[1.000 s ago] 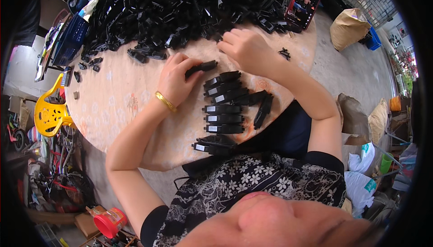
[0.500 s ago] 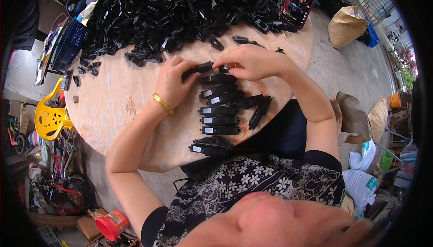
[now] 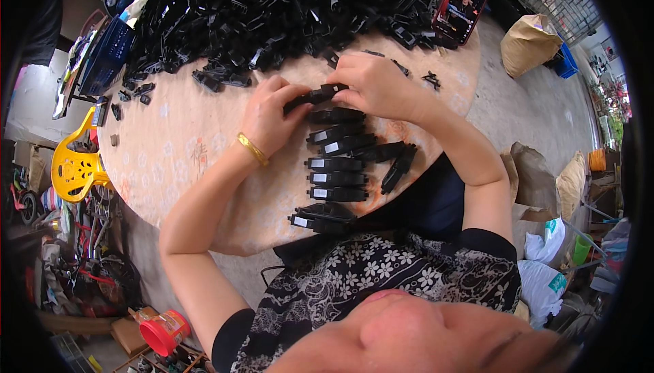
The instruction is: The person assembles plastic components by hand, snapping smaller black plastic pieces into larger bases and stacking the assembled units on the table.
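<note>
Both hands meet above the table over one long black plastic part (image 3: 315, 96). My left hand (image 3: 274, 115), with a gold bangle at the wrist, grips its left end between thumb and fingers. At the right end, my right hand (image 3: 376, 87) pinches the part with closed fingertips; whether a smaller piece is also in them I cannot make out. Just below lies a column of similar black parts (image 3: 338, 163), several with small white labels. Two loose ones, including a slanted black part (image 3: 398, 168), rest right of the column.
A large heap of black plastic pieces (image 3: 272, 19) covers the far side of the round cloth-covered table (image 3: 177, 182). A phone (image 3: 462, 6) stands at the far right. Left of the table is a yellow chair (image 3: 78, 168); a paper sack (image 3: 531, 44) stands to the right.
My right hand has closed onto the right end of the black part, where its fingertips were beside it before. The view has shifted slightly.
</note>
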### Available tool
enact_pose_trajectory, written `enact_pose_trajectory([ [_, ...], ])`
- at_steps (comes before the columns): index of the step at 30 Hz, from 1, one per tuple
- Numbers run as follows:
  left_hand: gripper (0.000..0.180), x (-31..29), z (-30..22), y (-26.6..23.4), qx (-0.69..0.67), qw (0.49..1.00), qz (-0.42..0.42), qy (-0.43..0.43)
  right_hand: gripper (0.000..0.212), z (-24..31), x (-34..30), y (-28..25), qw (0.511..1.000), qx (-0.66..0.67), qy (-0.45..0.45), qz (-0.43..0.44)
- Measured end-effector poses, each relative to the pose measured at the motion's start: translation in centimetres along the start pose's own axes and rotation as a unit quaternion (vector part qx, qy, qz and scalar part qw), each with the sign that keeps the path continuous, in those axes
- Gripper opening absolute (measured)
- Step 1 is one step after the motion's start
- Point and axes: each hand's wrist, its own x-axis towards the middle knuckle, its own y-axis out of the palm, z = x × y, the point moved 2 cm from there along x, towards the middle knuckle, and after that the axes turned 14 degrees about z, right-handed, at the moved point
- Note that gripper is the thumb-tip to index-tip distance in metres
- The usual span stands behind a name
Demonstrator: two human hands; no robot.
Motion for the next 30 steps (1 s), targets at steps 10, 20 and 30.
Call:
enact_pose_trajectory([
  [10,0.019,0.2,0.4,-1.0,-0.039,0.998,0.017,-0.045,0.021,-0.2,0.5,0.1,0.999,-0.016,-0.023,-0.024],
  [20,0.016,0.3,0.0,-0.1,-0.057,0.998,0.021,-0.012,0.017,0.7,1.7,1.0,0.998,0.017,-0.064,0.007],
  [30,0.019,-0.2,0.3,0.0,-0.070,0.996,0.035,0.032,0.033,-1.7,-1.7,-5.0,0.973,-0.177,0.147,0.014],
])
